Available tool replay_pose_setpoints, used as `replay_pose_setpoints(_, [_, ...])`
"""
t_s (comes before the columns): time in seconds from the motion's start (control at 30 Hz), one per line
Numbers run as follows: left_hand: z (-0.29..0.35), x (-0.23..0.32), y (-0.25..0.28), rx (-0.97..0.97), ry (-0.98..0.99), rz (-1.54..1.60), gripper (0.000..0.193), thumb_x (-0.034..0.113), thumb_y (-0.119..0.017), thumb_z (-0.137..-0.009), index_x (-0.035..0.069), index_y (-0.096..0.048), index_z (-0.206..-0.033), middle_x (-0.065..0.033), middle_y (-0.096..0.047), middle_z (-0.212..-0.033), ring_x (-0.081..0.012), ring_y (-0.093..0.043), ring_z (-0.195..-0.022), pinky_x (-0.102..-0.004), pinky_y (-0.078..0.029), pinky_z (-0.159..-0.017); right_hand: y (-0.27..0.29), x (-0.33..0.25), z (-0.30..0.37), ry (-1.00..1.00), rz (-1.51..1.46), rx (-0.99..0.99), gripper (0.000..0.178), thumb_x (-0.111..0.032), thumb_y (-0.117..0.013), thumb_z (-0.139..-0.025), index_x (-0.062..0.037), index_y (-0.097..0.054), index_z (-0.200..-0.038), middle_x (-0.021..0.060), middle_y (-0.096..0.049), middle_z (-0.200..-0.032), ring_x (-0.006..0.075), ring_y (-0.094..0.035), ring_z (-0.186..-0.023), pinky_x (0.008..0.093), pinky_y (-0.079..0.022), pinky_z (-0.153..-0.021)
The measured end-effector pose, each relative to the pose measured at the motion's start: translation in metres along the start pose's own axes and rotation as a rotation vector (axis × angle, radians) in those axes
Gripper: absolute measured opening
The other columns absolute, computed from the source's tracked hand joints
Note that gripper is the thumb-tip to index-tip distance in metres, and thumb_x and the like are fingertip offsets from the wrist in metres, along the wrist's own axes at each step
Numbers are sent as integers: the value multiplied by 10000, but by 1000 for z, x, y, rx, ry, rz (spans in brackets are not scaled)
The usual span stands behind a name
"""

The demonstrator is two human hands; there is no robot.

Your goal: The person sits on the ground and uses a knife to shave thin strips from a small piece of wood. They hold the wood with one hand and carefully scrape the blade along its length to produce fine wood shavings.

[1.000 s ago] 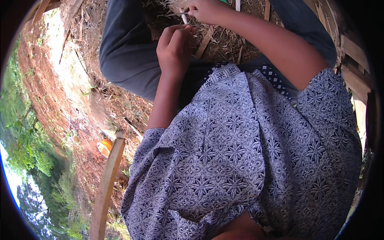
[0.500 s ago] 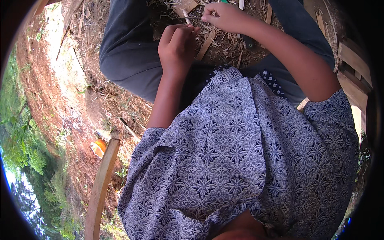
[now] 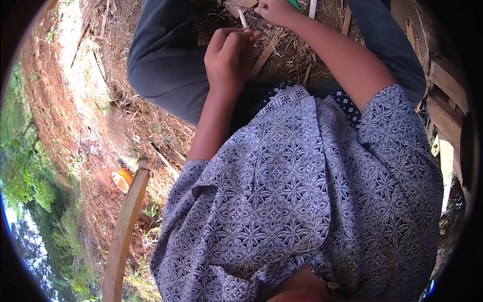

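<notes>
My left hand is closed, its fingers pinched round a thin pale wooden stick that points away from me. Beyond it, at the top edge, my right hand is closed on a knife; its handle is hidden in the fist. Only a thin dark blade shows, reaching left past the stick's far end. Whether the blade touches the stick, I cannot tell. Both hands are between my bent legs, over ground strewn with wood shavings.
Beside my left hand lies a flat wood strip. Something green shows behind my right wrist. Wooden planks stand at the right. On the left are a curved wooden beam, an orange object and reddish soil.
My right hand has moved farther away with the knife, toward the stick's far end. My left hand has shifted slightly right, still holding the stick.
</notes>
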State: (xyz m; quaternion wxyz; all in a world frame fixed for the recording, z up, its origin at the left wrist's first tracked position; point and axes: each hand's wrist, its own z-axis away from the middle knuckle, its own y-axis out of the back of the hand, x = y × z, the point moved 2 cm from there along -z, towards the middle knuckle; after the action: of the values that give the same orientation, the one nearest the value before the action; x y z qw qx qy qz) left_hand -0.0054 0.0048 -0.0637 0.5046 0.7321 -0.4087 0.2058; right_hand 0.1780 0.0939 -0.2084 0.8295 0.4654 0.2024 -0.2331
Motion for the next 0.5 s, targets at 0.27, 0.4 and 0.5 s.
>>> replay_pose_setpoints(0.27, [-1, -3, -2, 31, 40, -2, 218, 8, -868, -791, 42, -686, -907, -95, -720, -895, -225, -733, -795, -327, -590, -645, 66, -45, 53, 216, -62, -140, 249, -306, -709, -914, -58, -734, -928, 170, -732, -855, 311, -716, -810, 431, -551, -753])
replay_pose_setpoints(0.4, [-1, -2, -5, 12, -2, -18, 216, 6, -865, -788, 50, -691, -908, -85, -721, -909, -228, -733, -804, -326, -590, -646, 50, -31, 34, 215, -22, -96, 213, -281, -721, -904, -68, -725, -894, 186, -720, -819, 346, -708, -786, 454, -541, -723])
replay_pose_setpoints(0.5, [-1, -2, -4, -19, -20, -24, 216, 9, -865, -787, 57, -693, -909, -82, -723, -921, -229, -734, -813, -331, -591, -653, 37, -34, 25, 186, -48, -82, 188, -261, -717, -895, -73, -723, -892, 198, -713, -813, 370, -701, -777, 472, -531, -701])
